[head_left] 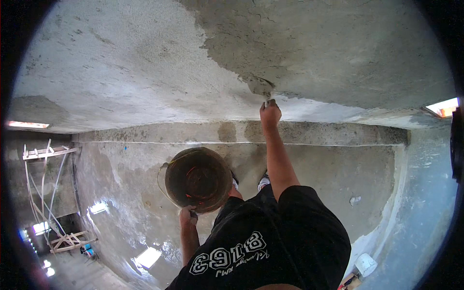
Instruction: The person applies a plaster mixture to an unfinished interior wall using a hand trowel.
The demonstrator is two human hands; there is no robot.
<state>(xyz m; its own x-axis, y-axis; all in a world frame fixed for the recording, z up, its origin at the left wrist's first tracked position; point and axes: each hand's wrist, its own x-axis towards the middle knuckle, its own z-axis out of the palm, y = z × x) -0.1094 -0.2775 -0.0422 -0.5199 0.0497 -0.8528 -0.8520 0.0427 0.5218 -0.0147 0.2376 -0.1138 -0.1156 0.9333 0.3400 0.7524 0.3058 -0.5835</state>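
Taking the bucket (175, 181) as our landmark, we see the trowel (261, 87) ahead of it and to its right, the blade at the wall (125, 63) where a dark coat (314, 53) borders paler surface. Our right hand (270, 114) is curled tight round the handle, mostly hiding it; the tool's long axis runs forward from the fist, leaning slightly left, so the blade lies beyond the hand, away from the bucket. Our left hand (187, 216) is at the bucket's near rim, fingers hooked over the edge (how firmly, we cannot tell). That makes the left hand the nearer one to the bucket, whose mouth lies back and left of the trowel.
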